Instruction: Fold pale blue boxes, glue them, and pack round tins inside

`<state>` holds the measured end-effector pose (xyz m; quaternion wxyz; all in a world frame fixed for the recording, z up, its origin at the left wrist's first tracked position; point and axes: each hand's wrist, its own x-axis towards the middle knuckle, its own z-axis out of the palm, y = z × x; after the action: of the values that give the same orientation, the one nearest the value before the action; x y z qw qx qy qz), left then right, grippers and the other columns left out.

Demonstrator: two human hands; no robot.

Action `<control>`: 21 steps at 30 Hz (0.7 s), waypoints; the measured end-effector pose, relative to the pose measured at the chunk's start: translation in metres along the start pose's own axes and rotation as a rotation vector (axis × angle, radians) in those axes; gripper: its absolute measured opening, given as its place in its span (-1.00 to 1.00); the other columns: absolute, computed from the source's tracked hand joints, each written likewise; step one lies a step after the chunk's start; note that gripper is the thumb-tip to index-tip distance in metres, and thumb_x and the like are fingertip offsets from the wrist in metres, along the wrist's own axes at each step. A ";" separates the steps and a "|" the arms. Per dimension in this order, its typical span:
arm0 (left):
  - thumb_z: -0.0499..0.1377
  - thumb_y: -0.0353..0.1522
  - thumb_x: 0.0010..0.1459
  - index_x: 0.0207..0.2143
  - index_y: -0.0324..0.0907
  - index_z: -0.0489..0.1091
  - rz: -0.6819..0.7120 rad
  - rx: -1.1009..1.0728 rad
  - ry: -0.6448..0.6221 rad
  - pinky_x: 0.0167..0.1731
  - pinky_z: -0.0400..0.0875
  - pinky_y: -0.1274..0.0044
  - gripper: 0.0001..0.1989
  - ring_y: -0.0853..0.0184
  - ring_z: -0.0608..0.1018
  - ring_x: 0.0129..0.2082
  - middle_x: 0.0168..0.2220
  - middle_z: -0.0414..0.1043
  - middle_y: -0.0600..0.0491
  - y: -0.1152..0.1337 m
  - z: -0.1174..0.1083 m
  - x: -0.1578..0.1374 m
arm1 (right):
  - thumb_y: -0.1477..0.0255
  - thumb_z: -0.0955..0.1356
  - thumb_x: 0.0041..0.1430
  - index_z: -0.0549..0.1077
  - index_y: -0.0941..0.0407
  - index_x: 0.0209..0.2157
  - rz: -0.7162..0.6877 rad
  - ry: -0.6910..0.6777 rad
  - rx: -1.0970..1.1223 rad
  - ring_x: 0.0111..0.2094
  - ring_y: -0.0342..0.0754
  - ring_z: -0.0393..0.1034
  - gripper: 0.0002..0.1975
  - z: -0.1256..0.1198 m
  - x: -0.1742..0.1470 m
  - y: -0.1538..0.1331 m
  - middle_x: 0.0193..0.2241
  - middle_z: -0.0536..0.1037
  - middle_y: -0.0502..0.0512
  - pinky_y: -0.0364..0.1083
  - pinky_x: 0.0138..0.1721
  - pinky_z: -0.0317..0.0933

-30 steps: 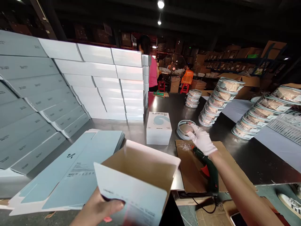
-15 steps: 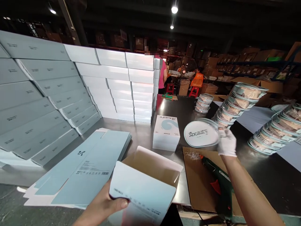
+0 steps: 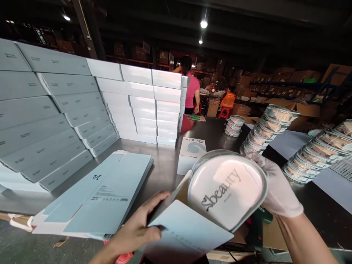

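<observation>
My bare left hand (image 3: pixel 140 227) grips a light blue cardboard box (image 3: pixel 189 229), its fingers at the far side and its thumb across the near face. The box is tilted and its top gapes. In my white-gloved right hand (image 3: pixel 277 183) is a clear plastic container (image 3: pixel 228 190) with a rounded outline and a "beauty" print on its pale face. The container's lower edge lies at the mouth of the box, partly behind the near flap. Just beyond stands a closed printed box (image 3: pixel 191 151). To the left lies a stack of flat box blanks (image 3: pixel 110 198).
Stacks of similar containers (image 3: pixel 264 128) (image 3: pixel 316 157) stand on the right of the dark metal table (image 3: pixel 165 161). White boxes (image 3: pixel 137 102) form a wall at the back left. A green glue gun (image 3: pixel 258 223) is partly hidden under my right arm. A person in pink (image 3: pixel 192 91) stands behind.
My right hand has brought the container left and nearer, down to the mouth of the box. My left hand still holds the box, now tilted more and moved slightly right.
</observation>
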<state>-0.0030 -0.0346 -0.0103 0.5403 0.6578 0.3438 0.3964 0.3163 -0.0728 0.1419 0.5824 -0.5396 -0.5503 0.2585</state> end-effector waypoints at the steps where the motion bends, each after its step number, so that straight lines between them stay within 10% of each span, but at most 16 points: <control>1: 0.32 0.31 -0.21 0.15 -0.12 0.53 0.006 -0.015 0.040 0.27 0.26 0.10 -0.01 -0.24 0.44 0.25 0.21 0.50 -0.20 -0.003 0.003 0.001 | 0.07 0.51 0.11 0.51 0.06 -0.45 -0.041 -0.033 -0.020 -0.54 -0.13 0.38 -0.65 0.007 -0.008 -0.006 -0.54 0.51 -0.07 -0.16 -0.49 0.33; 6: 0.39 0.25 -0.22 0.16 -0.14 0.49 0.117 -0.079 0.226 0.29 0.27 0.12 -0.02 -0.24 0.42 0.26 0.16 0.52 -0.19 -0.032 0.019 0.004 | 0.26 0.40 0.34 0.51 -0.09 -0.11 -0.366 0.070 -0.209 -0.14 -0.08 0.52 -0.88 0.029 -0.057 0.014 -0.17 0.60 -0.01 -0.16 -0.03 0.35; 9: 0.34 0.19 -0.04 0.22 -0.12 0.40 0.125 -0.069 0.287 0.21 0.39 0.11 -0.11 -0.21 0.45 0.23 0.18 0.48 -0.19 -0.050 0.023 0.001 | 0.22 0.35 0.38 0.45 -0.10 -0.09 -0.321 0.158 -0.116 -0.02 -0.09 0.51 -0.87 0.040 -0.080 0.055 -0.07 0.58 -0.01 -0.18 0.07 0.32; 14: 0.25 0.03 0.21 0.17 -0.08 0.44 0.324 0.021 0.221 0.30 0.24 0.09 -0.41 -0.18 0.22 0.39 0.41 0.13 -0.15 -0.050 0.017 -0.006 | -0.06 0.22 0.36 0.30 -0.14 0.31 -0.286 -0.136 -0.164 0.37 0.22 0.20 -0.41 0.073 -0.108 0.102 0.40 0.23 0.12 0.14 0.32 0.18; 18: 0.02 -0.01 0.40 -0.07 -0.10 0.54 0.431 0.191 0.154 0.24 0.30 0.09 -0.55 -0.17 0.30 0.34 0.36 0.17 -0.16 -0.036 0.019 -0.006 | 0.10 0.22 0.44 0.40 -0.19 0.24 -0.226 0.025 -0.170 0.30 0.21 0.31 -0.57 0.101 -0.122 0.116 0.43 0.19 0.03 0.11 0.22 0.32; 21: 0.00 -0.10 0.44 -0.02 -0.05 0.35 0.349 0.085 0.356 0.15 0.38 0.18 -0.71 -0.02 0.41 0.24 0.28 0.25 -0.15 -0.029 0.033 -0.005 | 0.27 0.24 0.47 0.07 -0.18 0.43 -0.092 0.152 -0.126 0.38 0.15 0.20 -0.43 0.117 -0.125 0.120 0.43 0.20 0.06 0.10 0.31 0.23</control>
<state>0.0236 -0.0482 -0.0430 0.3665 0.6491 0.3313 0.5785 0.2113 -0.1104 -0.0348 0.5985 -0.5673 -0.5441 0.1547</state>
